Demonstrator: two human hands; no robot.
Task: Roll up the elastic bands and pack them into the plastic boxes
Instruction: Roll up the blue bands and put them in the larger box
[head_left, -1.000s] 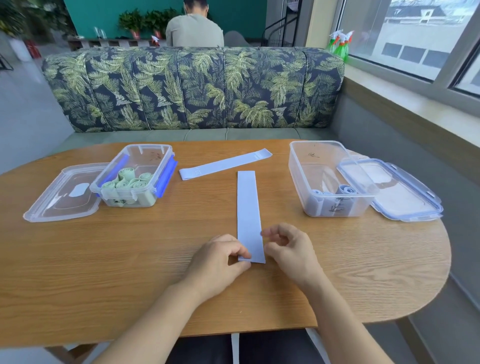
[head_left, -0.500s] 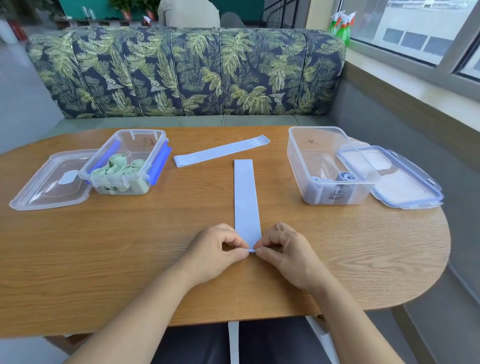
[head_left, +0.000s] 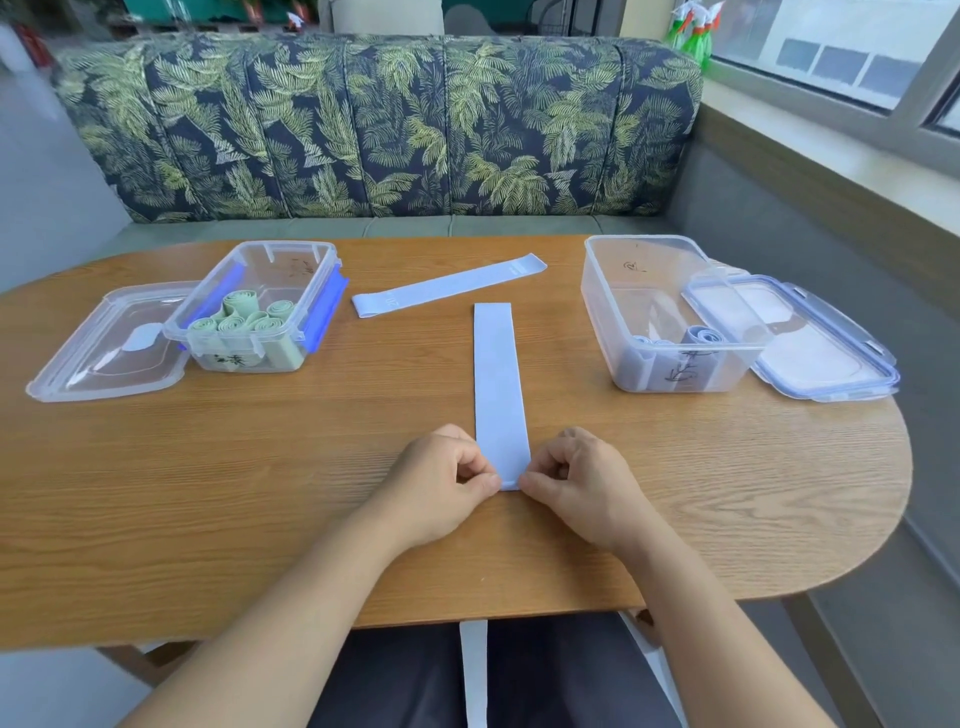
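Note:
A pale blue elastic band lies flat and lengthwise in the middle of the wooden table. My left hand and my right hand pinch its near end from either side, where a small fold or first turn has formed. A second pale blue band lies flat and slanted farther back. The left plastic box holds several green rolled bands. The right plastic box holds rolled blue bands.
A clear lid lies left of the left box, and a blue-rimmed lid leans beside the right box. A leaf-print sofa stands behind the table. A window sill runs along the right.
Both hands closed in on the band's near end and began turning it over; the band's near end now sits folded between my fingertips. The camera tilted down slightly.

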